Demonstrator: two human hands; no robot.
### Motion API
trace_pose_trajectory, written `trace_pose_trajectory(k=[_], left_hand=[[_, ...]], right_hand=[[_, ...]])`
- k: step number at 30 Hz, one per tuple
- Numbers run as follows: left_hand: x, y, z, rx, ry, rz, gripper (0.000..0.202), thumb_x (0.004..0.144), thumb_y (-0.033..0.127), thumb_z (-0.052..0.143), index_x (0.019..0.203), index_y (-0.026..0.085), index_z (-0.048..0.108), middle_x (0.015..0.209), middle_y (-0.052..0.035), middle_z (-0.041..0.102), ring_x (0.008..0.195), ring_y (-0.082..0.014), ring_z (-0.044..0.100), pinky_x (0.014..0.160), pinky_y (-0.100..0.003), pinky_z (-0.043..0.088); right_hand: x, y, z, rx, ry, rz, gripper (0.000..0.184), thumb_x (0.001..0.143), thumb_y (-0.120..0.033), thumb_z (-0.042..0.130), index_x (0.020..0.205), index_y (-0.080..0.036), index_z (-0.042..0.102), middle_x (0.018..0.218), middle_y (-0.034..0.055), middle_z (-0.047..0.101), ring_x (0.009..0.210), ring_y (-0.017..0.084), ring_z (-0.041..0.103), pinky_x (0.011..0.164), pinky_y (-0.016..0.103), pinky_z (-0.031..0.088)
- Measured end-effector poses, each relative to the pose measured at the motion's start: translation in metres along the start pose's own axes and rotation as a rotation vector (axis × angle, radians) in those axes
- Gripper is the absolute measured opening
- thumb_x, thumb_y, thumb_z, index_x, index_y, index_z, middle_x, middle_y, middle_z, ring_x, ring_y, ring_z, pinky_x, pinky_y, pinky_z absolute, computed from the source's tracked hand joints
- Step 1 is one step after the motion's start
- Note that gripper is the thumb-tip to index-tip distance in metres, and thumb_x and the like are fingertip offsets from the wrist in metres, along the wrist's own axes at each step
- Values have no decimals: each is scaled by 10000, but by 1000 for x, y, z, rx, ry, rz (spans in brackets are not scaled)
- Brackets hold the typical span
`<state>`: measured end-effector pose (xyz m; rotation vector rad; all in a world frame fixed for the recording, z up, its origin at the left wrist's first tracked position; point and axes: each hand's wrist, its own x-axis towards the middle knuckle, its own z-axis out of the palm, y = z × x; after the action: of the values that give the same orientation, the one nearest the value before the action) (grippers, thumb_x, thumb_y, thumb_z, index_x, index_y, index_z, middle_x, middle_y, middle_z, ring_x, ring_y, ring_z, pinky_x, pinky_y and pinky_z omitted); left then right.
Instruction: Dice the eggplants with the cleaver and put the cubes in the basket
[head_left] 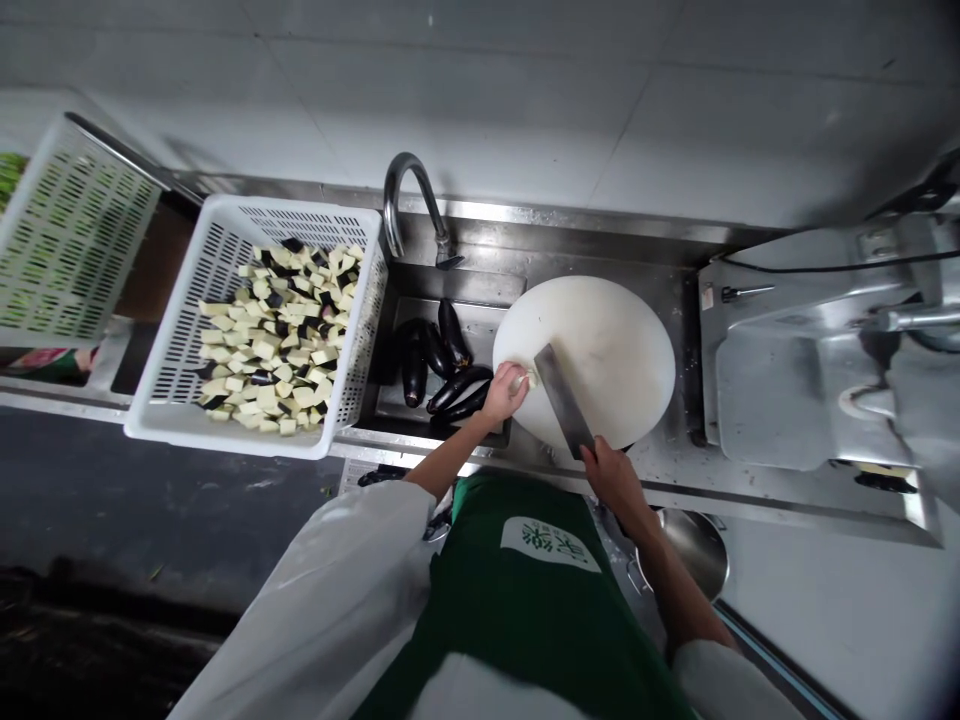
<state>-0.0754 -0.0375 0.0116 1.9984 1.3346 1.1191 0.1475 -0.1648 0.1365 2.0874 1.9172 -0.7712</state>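
My right hand [611, 475] is closed round the handle of a cleaver [564, 400], whose broad blade lies slantwise over the round white cutting board [622, 350]. At the board's left edge, my left hand [506, 392] has its fingers closed on a small pale piece of eggplant [532, 378]; the fingers partly cover it. The blade's far end is just to the right of this piece. Several whole dark eggplants [454, 385] lie in the sink basin left of the board, close to my left hand.
A white plastic basket [356, 330] holding cut eggplant chunks [274, 340] stands left of the sink. Behind the basin rises a curved faucet [409, 190]. A second basket [75, 230] is at far left, a metal machine [810, 360] at right, and a steel pot [694, 555] below the counter.
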Motion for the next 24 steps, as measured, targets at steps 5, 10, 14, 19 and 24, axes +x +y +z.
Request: trace_pose_trajectory(k=[5,10,14,19,24], left_hand=[[15,23,25,268,-183,31,431,999,447,605,1358,208,604,1443,-145,549,1349,-317,468,1099,-492,409],[41,31,45,354,-428,84,244,1046,330,521,1066,200,726,1186,-121,667,1155,-277,577,1012,-446,459],[47,21,41,283,-406,89,235,1008,302,589,833,211,716,1018,-88,690,1054,-243,622,953,-397,517],[42,15,-14,91,96,-142,168,950,266,658,808,190,706,863,-55,696,867,-196,648,871,-346,538],[28,-19,-192,256,674,-284,221,965,364,633,829,194,670,870,-39,673,886,-185,619,886,-331,494]], right_hand=[[-11,29,-5,56,157,202,306,1085,-344,423,1140,-114,616,828,112,702,714,205,616,640,281,303],[-6,55,-2,47,151,330,357,1069,-356,433,1098,-92,670,896,160,723,779,229,631,662,293,323],[-1,66,10,55,124,371,415,1053,-380,410,1118,-83,693,925,189,729,843,275,658,678,311,368],[4,70,23,63,93,370,477,1024,-430,392,1144,-84,698,965,210,736,902,312,676,728,340,423],[8,77,27,121,108,380,515,980,-474,412,1183,-94,694,887,187,732,833,307,682,742,362,465]])
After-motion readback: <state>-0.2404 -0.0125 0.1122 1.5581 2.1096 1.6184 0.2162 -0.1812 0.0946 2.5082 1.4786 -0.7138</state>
